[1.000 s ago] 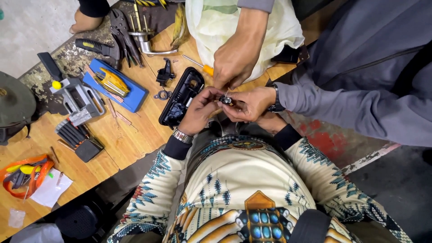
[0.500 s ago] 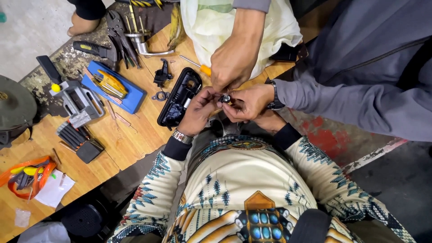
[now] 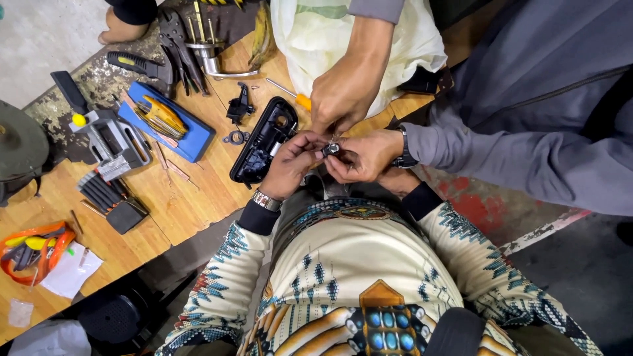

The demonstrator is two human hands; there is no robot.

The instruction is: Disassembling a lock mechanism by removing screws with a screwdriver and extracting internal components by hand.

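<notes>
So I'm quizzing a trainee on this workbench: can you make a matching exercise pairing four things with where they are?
Things:
1 small metal part
2 screwdriver
3 black housing
4 hex keys

Places:
A beside a white bag
B between both hands' fingertips
C below the grey vise
D just left of the left hand

Pairs: 1-B, 2-A, 3-D, 4-C

Patterned cream sleeves [image 3: 227, 264], metal wristwatch [image 3: 266, 200]
</notes>
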